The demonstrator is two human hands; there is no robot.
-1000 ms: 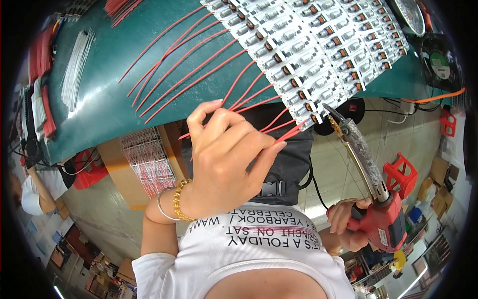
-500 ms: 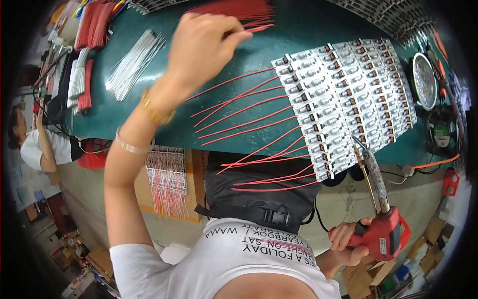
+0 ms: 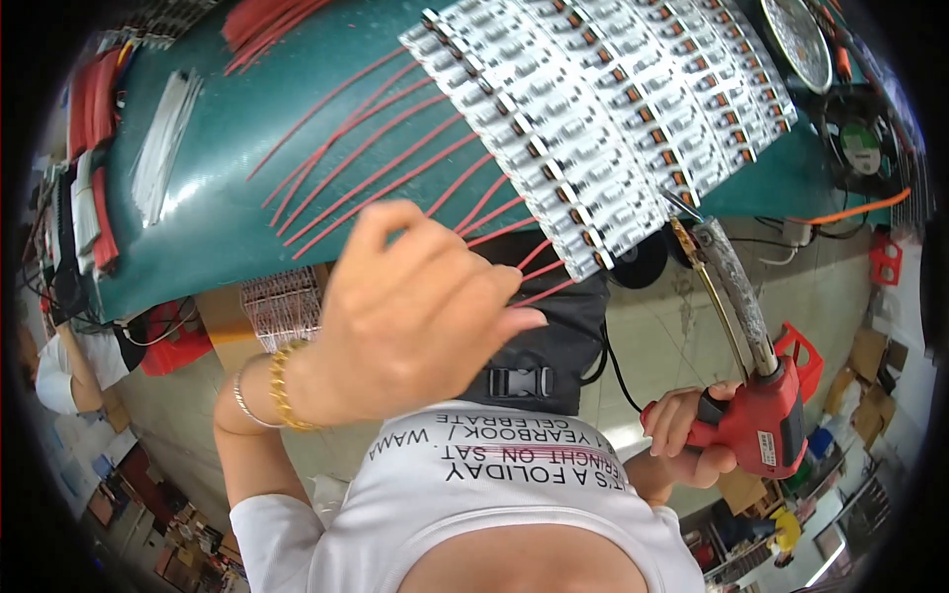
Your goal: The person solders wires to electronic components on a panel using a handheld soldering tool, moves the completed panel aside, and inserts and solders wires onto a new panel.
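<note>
My left hand [image 3: 415, 306] is curled, thumb and forefinger close together, above the loose ends of the red wires [image 3: 371, 183]. Whether a wire is pinched in it I cannot make out. These wires fan out from the left edge of a panel [image 3: 554, 119] made of rows of small white circuit boards with metal parts. In my right hand [image 3: 687, 435] is a red soldering gun [image 3: 766, 420], fingers wrapped round its handle. Its metal barrel points up, with the tip and a thin brass feed tube at the panel's lower right edge.
On the green table [image 3: 237, 227] lie a bundle of red wires [image 3: 267, 30] and a bundle of white wires [image 3: 163, 148]. At the right are a round metal dish [image 3: 797, 44] and a wire spool [image 3: 858, 148]. Another person's arm [image 3: 79, 366] shows at far left.
My left hand has come down from the red wire bundle to the panel's wire ends. The view has shifted, so the panel sits further left and higher. The soldering gun stays in my right hand.
</note>
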